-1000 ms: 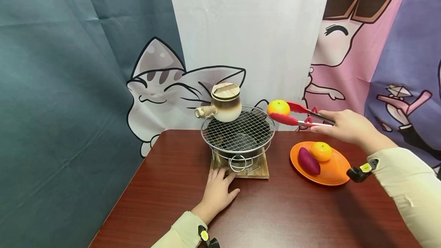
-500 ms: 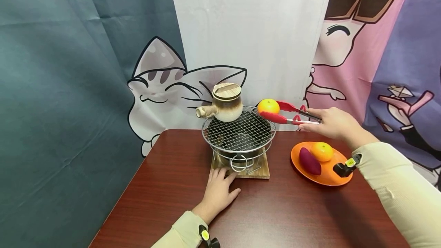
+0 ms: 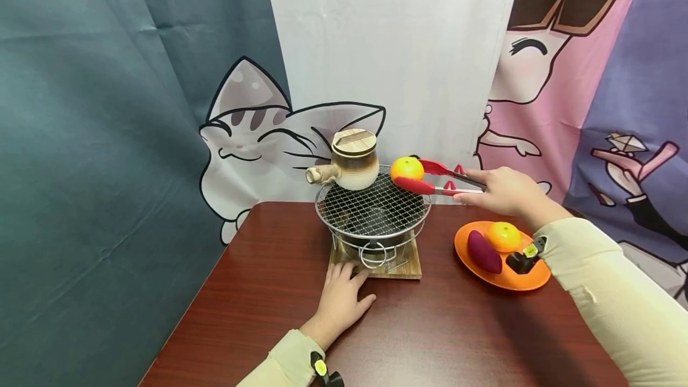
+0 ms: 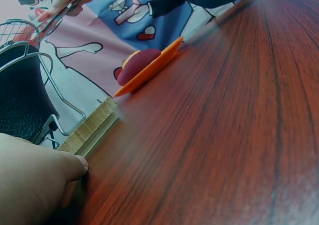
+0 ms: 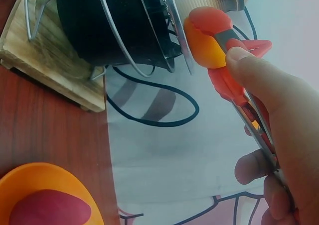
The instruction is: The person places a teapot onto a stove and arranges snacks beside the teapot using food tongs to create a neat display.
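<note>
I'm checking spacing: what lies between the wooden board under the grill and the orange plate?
Just bare tabletop lies between the wooden board and the orange plate; the head view shows it.

No readable words or numbers are reaching us here, just two little yellow labels!

We're peering down from the head view, and we're picking out a left-side label (image 3: 321,367) that is sitting on a black wrist device (image 3: 334,379) by the left sleeve (image 3: 287,360); across from it, we're spotting a right-side label (image 3: 531,250) that is sitting on another black device (image 3: 519,263) by the right sleeve (image 3: 591,282). We're squinting hard at both, but any print is proving too small for us.
</note>
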Available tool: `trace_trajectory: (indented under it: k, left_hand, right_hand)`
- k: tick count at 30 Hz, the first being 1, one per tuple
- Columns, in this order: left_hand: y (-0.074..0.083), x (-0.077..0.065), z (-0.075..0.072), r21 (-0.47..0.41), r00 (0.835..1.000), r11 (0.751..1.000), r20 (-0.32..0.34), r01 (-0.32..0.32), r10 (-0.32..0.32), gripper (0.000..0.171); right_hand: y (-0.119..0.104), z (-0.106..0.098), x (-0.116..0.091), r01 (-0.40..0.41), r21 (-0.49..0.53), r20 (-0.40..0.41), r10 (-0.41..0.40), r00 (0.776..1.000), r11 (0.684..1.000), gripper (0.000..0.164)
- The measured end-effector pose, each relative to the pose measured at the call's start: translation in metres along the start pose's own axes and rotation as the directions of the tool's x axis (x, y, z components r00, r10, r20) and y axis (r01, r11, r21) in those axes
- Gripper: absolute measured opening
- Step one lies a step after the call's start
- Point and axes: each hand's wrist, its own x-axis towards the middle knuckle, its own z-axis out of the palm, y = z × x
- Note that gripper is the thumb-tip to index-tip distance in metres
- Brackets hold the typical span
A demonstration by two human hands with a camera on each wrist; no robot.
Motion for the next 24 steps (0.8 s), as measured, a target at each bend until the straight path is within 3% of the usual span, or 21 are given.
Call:
trace_trajectory:
  k: [24]
  left_hand:
    - [0.0005, 0.0006, 0.0002, -0.001, 1.000, 1.000, 0.023, 0.005, -0.005, 0.056]
  right_hand:
    - [-0.0082, 0.0080, 0.0066, -0.005, -0.005, 0.033, 0.006, 0.999, 1.000, 0.104]
